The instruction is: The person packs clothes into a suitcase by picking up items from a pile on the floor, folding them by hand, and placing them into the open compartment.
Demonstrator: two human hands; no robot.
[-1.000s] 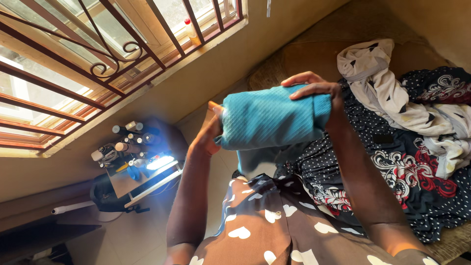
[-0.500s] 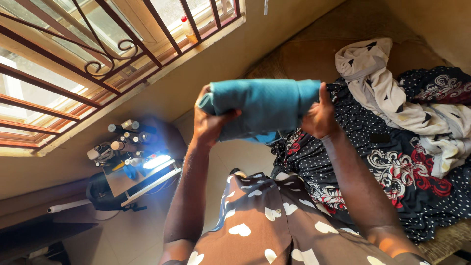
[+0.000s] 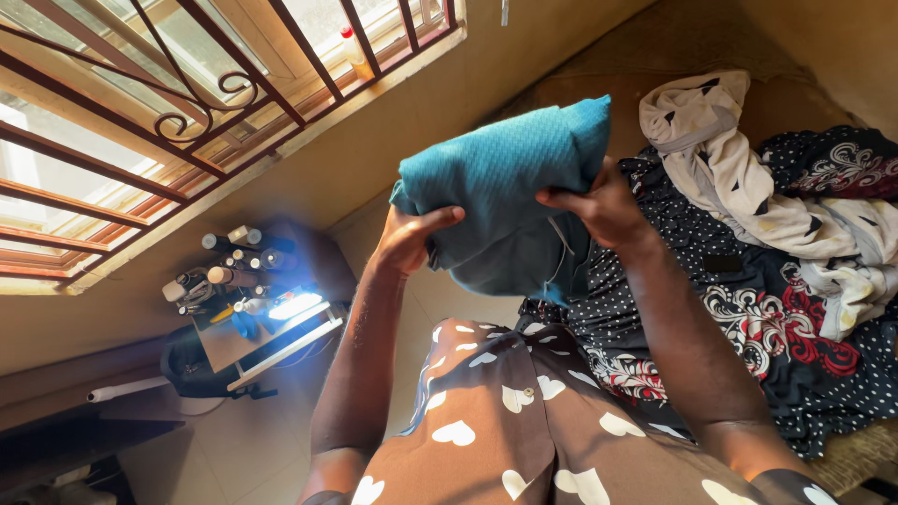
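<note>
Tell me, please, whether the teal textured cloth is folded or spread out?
Folded: the teal textured cloth forms a thick, compact bundle held between the left hand and right hand.

Heaped patterned clothes (image 3: 748, 309) crowding the sofa (image 3: 608, 93) at right, bare sofa back above them, open floor (image 3: 271, 440) at lower left, cluttered small table (image 3: 253, 327) against the wall under the barred window (image 3: 187, 103)

We see a barred window (image 3: 187, 103) pouring sunlight over the tan wall (image 3: 374, 140), a small cluttered table (image 3: 248, 323) on pale floor tiles (image 3: 253, 440), and patterned clothes (image 3: 795, 252) heaped nearby.
</note>
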